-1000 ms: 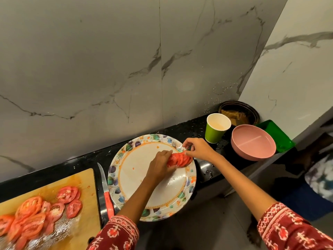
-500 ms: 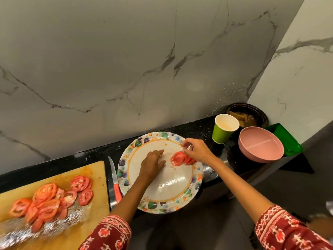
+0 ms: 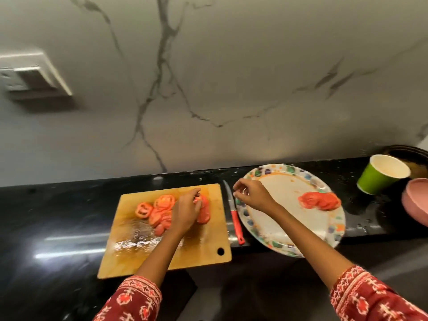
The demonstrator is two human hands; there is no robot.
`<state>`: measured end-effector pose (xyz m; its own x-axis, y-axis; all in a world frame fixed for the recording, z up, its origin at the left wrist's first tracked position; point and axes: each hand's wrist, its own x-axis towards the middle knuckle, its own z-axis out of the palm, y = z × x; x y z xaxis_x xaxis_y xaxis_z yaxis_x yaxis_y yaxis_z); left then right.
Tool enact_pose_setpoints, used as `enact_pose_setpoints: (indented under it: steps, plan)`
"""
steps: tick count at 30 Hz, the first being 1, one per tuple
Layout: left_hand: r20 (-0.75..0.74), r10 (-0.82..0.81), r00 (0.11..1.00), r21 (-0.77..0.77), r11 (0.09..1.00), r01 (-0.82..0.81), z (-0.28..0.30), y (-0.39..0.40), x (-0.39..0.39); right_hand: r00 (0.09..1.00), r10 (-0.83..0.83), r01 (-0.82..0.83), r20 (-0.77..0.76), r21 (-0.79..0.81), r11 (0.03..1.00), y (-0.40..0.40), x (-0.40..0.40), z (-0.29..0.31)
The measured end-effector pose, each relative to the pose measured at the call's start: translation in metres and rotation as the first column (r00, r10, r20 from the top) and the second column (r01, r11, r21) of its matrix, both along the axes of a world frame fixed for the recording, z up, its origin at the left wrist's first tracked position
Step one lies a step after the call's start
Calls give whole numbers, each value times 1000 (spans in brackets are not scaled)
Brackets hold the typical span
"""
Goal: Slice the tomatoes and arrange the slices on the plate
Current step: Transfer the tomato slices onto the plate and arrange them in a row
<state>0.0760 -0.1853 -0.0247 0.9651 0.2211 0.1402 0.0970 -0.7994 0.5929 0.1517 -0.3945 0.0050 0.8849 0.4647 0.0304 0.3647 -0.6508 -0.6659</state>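
Head view: black counter (image 3: 58,216) below marble wall (image 3: 231,77).

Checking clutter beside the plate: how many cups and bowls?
2, both right of the plate: green cup; pink bowl at the frame edge.

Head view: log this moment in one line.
left hand: grips tomato slices on cutting board | right hand: empty, over plate | knife: idle
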Motion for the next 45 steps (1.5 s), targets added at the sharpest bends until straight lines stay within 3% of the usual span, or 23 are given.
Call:
enact_pose_setpoints:
  steps: [5, 10, 13, 15, 21, 27, 34, 40, 45]
  plan:
    - [-53, 141, 989, 22, 990, -140, 4, 78, -39, 1000, 3, -4, -22, -76, 997, 77, -15, -16]
    - [-44, 143, 989, -30, 989, -145, 0, 124, -67, 999, -46, 38, -27, -228, 973, 134, -21, -24]
    - [-50, 163, 985, -45, 985, -165, 0, 141, -73, 999, 30, -15, 32, -389, 921, 149, -18, -25]
    - [-46, 148, 988, -42, 988, -150, -1, 149, -74, 997, 58, -33, 47, -414, 910, 155, -17, -25]
    - [-49, 124, 991, -60, 990, -127, -5, 156, -73, 999, 44, -49, -27, -248, 968, 153, -11, -13]
    - [-37, 61, 997, -177, 982, -66, 4, 147, -62, 981, 53, -41, -188, 65, 997, 155, -14, 27]
    - [69, -116, 991, -268, 954, 131, 35, 137, -51, 926, 311, -329, -216, -54, 943, 175, -21, 69]
    - [133, -147, 980, -265, 948, 178, 53, 132, -49, 910, 344, -351, -231, 10, 936, 193, -35, 79]
    - [102, -115, 988, -238, 962, 137, 52, 136, -53, 945, 265, -245, -191, 122, 962, 196, -43, 66]
